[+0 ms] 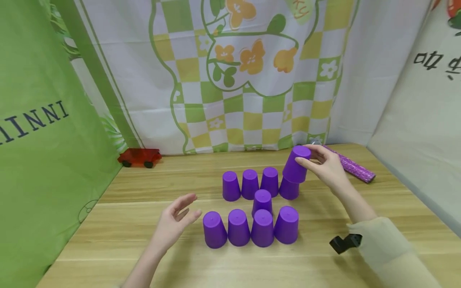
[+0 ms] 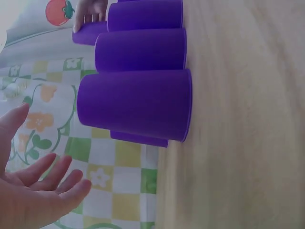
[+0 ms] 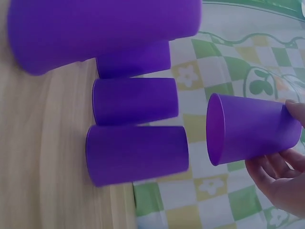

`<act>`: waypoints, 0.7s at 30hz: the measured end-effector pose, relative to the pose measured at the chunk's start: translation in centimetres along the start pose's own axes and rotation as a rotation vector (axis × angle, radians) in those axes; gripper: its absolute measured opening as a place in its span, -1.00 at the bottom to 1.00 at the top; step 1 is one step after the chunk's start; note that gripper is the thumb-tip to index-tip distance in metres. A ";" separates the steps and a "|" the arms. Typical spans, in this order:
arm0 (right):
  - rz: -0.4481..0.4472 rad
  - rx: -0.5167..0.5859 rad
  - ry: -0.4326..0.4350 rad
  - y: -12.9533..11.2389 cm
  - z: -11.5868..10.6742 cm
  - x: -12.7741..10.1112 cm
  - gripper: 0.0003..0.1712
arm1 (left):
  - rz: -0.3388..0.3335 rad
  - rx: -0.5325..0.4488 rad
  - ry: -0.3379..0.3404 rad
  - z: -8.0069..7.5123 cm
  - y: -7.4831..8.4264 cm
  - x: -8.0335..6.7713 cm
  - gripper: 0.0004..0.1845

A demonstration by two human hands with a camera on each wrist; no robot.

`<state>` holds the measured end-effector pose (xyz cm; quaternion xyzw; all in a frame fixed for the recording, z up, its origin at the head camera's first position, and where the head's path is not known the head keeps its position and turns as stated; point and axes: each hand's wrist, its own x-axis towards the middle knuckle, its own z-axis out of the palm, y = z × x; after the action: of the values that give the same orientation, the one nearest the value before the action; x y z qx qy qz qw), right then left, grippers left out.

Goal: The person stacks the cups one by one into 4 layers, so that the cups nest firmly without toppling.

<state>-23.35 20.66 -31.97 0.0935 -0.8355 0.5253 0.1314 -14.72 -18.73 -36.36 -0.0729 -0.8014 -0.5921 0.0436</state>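
Several purple cups stand upside down on the wooden table (image 1: 144, 236): a back row (image 1: 250, 184) and a front row (image 1: 238, 227), (image 2: 136, 102). One more cup (image 1: 262, 201) shows just behind or on the front row; I cannot tell which. My right hand (image 1: 306, 156), (image 3: 281, 167) grips a tilted purple cup (image 1: 297, 165), (image 3: 250, 129) by its closed end, just above the back row's rightmost cup (image 1: 289, 189). My left hand (image 1: 180, 216), (image 2: 38, 191) hovers with fingers spread and holding nothing, a little left of the front row.
A red toy car (image 1: 139, 157) sits at the back left against the cloth. A glittery purple roll (image 1: 351, 165) lies at the back right, behind my right hand. Printed cloth walls close in the table on the left, back and right.
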 end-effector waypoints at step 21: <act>-0.060 0.025 0.039 0.5 3.9 2.9 -0.43 | -0.063 -0.003 -0.065 3.4 -1.7 -0.5 -0.35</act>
<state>-26.74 17.36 -33.10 0.1098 -0.8229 0.5334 0.1620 -14.42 -15.97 -39.02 -0.0671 -0.8034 -0.5917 -0.0014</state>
